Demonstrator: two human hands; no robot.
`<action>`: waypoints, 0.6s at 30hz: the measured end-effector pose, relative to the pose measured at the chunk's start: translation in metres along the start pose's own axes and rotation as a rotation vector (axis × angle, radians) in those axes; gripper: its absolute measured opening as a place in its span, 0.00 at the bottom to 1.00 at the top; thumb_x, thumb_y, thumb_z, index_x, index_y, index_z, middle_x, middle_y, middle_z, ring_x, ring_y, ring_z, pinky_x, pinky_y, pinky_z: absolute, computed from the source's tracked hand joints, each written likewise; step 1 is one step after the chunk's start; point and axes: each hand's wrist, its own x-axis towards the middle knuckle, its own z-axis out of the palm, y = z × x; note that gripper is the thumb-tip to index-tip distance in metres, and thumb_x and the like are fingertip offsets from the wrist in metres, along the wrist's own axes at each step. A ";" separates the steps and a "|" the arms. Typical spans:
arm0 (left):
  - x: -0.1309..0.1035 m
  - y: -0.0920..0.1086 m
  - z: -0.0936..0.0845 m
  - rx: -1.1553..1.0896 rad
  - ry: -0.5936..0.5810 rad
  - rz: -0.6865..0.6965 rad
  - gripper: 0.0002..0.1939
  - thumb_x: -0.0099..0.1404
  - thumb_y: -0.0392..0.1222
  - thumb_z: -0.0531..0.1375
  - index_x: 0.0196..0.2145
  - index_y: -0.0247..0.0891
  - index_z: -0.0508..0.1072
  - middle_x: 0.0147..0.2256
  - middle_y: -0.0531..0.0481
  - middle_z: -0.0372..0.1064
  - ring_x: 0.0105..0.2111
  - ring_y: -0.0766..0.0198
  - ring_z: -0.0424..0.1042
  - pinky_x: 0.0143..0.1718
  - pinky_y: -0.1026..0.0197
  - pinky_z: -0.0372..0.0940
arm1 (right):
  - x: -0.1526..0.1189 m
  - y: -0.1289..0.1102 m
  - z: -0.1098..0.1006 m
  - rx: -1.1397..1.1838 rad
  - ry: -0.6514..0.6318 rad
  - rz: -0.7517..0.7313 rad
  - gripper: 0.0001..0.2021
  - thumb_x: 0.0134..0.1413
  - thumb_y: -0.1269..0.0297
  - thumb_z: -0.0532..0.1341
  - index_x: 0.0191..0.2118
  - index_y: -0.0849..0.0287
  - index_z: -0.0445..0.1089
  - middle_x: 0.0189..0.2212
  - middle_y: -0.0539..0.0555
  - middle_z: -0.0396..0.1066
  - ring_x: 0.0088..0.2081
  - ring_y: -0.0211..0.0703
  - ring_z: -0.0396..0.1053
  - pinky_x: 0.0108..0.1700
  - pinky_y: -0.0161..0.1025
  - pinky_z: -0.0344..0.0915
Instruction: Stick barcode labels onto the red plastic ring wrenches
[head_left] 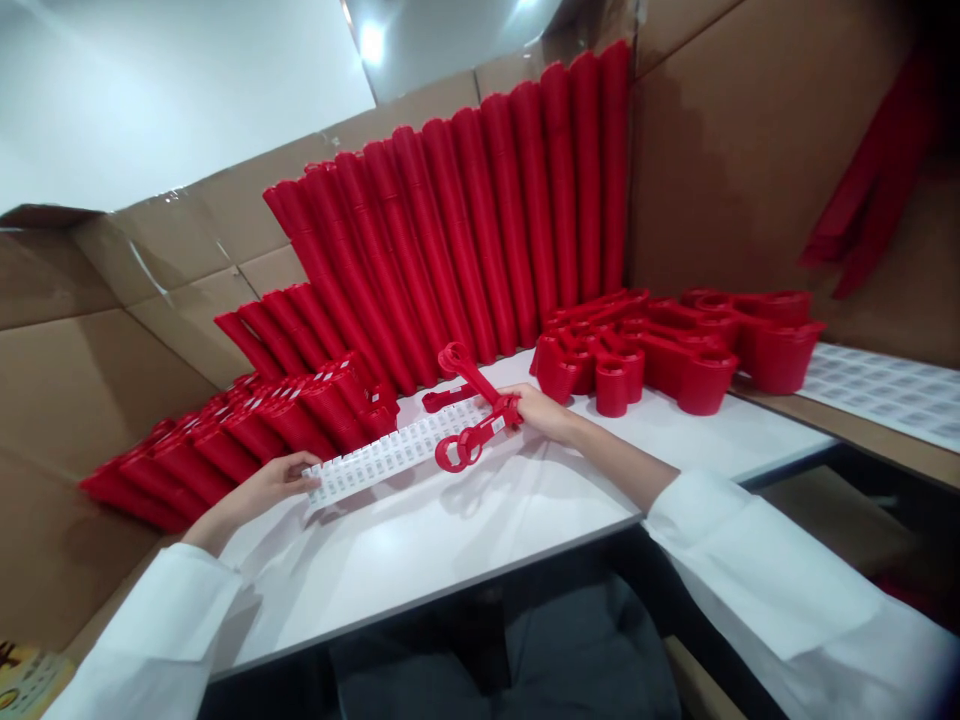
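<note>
My right hand [541, 412] grips a red plastic tong-like part [474, 402] with ring ends, held just above the white table [465, 530]. A small white label shows on the part near my fingers. My left hand [279, 478] rests with its fingers on the left end of a long white sheet of small printed labels [390, 455] lying on the table. A second loose red part [444, 398] lies on the table just behind the held one.
Tall nested stacks of red parts [480, 220] lean against the cardboard wall [750, 140] at the back. Labelled red parts [247, 430] lie stacked at the left. A pile of red parts [675, 350] sits at the right, beside more label sheets [885, 390].
</note>
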 end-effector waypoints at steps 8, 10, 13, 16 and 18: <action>0.023 0.020 0.047 0.357 0.213 0.103 0.29 0.56 0.62 0.56 0.44 0.34 0.65 0.42 0.39 0.69 0.43 0.50 0.69 0.45 0.51 0.63 | 0.000 0.015 0.034 -0.043 -0.129 0.213 0.21 0.38 0.77 0.50 0.41 0.68 0.72 0.11 0.50 0.65 0.13 0.36 0.63 0.15 0.29 0.55; 0.040 0.047 0.085 0.467 0.244 0.275 0.26 0.61 0.58 0.53 0.47 0.34 0.65 0.46 0.38 0.67 0.46 0.50 0.66 0.48 0.50 0.61 | 0.002 0.019 0.046 -0.058 -0.168 0.225 0.22 0.36 0.77 0.49 0.39 0.67 0.72 0.12 0.50 0.66 0.14 0.37 0.65 0.15 0.28 0.55; 0.067 0.081 0.131 0.508 0.187 0.403 0.19 0.64 0.52 0.51 0.44 0.34 0.68 0.42 0.40 0.69 0.42 0.53 0.68 0.44 0.53 0.62 | 0.002 0.022 0.055 -0.085 -0.241 0.213 0.22 0.34 0.76 0.48 0.37 0.66 0.72 0.15 0.50 0.69 0.16 0.37 0.66 0.15 0.28 0.55; 0.086 0.094 0.152 0.485 0.002 0.401 0.15 0.65 0.47 0.51 0.42 0.35 0.69 0.35 0.45 0.70 0.33 0.58 0.68 0.35 0.58 0.63 | 0.000 0.020 0.045 -0.121 -0.271 0.244 0.23 0.34 0.75 0.48 0.38 0.65 0.71 0.15 0.49 0.69 0.16 0.36 0.66 0.15 0.27 0.56; 0.093 0.094 0.155 0.495 -0.025 0.403 0.15 0.63 0.43 0.52 0.46 0.35 0.68 0.37 0.44 0.68 0.35 0.58 0.67 0.37 0.59 0.62 | -0.001 0.018 0.031 -0.145 -0.222 0.270 0.24 0.33 0.75 0.48 0.39 0.64 0.70 0.16 0.48 0.69 0.16 0.36 0.65 0.15 0.27 0.56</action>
